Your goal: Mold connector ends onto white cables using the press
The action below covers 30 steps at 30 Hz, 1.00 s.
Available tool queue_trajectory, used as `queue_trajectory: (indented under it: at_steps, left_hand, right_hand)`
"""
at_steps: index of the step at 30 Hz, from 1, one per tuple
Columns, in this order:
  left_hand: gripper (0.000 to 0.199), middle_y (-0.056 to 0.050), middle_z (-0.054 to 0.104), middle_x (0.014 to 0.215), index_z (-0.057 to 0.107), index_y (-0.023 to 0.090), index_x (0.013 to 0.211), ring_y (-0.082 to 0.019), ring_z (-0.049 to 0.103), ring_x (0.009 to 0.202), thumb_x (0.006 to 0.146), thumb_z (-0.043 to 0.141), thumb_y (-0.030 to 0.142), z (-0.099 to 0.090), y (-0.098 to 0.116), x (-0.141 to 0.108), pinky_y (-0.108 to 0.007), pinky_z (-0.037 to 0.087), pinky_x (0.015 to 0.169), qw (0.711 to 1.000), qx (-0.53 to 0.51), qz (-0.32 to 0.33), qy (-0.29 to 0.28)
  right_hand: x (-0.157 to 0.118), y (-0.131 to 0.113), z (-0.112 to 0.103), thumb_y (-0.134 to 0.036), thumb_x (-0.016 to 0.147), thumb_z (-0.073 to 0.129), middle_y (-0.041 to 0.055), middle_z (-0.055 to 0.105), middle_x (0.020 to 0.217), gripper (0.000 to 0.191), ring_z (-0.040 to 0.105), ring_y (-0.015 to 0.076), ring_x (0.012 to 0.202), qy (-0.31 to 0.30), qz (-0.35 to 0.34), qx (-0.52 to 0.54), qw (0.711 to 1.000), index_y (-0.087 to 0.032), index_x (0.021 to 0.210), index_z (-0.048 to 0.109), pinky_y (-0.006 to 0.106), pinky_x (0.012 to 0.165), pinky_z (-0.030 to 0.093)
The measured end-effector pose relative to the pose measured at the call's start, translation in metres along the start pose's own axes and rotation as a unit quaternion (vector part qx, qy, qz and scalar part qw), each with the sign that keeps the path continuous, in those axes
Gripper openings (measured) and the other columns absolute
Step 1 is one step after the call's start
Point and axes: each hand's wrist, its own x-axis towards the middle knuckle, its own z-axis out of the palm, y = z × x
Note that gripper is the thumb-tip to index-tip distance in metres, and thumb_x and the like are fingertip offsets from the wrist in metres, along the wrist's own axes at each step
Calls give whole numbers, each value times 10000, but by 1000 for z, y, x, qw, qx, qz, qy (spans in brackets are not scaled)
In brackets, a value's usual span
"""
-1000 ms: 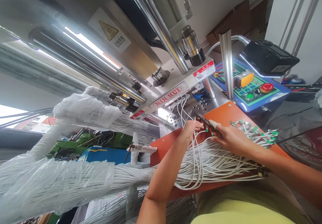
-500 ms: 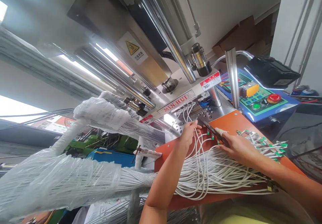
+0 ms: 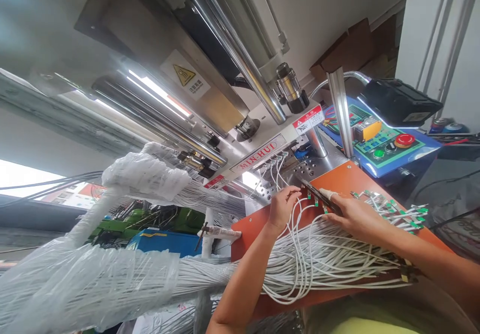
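My left hand (image 3: 284,206) is at the front edge of the machine's metal plate, fingers drawn together beside white cables (image 3: 300,234); whether it pinches a cable is too small to tell. My right hand (image 3: 347,211), with tape around a finger, is closed on a dark slim metal tool (image 3: 318,195) whose tip points up and left toward the plate. Under the tool, several green-ended connectors (image 3: 316,203) lie on the orange board (image 3: 333,175). A thick bundle of white cables (image 3: 337,259) spreads below both hands. More cables (image 3: 276,165) run into the machine opening.
The press head labelled MIN-HUI (image 3: 262,155) hangs above my hands between steel columns. A blue control panel (image 3: 423,149) with a red button stands at right. Green-tipped cable ends (image 3: 412,216) are piled on the board's right. Plastic-wrapped cable bundles (image 3: 123,274) fill the left.
My left hand has turned, and its fingers have moved slightly right toward the tool tip. The view has shifted a little. My right hand still holds the tool.
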Motion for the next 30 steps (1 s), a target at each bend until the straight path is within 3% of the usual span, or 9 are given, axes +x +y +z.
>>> queue_trajectory:
  at_steps: [3,10,14,21,30]
  left_hand:
    - [99,-41,723,953,754,243,881,-192,641,929,841,670,276,3,3,-2,-285,452,909,999,1,25,-25]
    - [142,-49,695,909,751,239,869,-187,622,913,873,613,207,6,-7,6,-289,447,903,996,17,60,-60]
    - [155,-53,696,921,732,223,887,-187,625,925,885,580,192,8,-14,9,-296,454,905,995,43,63,-60]
    - [137,-49,711,916,716,202,884,-171,654,908,885,579,195,11,-18,11,-271,480,876,995,53,67,-54]
    - [134,-22,712,807,693,180,886,-148,696,788,892,560,186,19,-20,9,-254,553,752,998,-47,42,-25]
  right_hand:
    - [0,0,-3,-484,883,495,74,713,990,457,643,278,891,14,-6,34,999,-269,1280,568,325,701,441]
    - [-1,-2,-7,-476,878,500,80,716,1000,470,643,282,900,2,4,48,999,-262,1289,576,341,739,461]
    - [-1,-2,-6,-486,885,481,85,708,1020,438,641,288,908,-8,3,46,999,-256,1239,600,353,749,463]
    - [0,2,-3,-489,892,481,86,702,1039,497,637,285,940,0,-6,39,999,-249,1325,529,341,753,448]
    - [1,3,-1,-526,925,443,75,679,921,388,611,246,796,-31,13,-22,999,-199,1093,569,311,644,384]
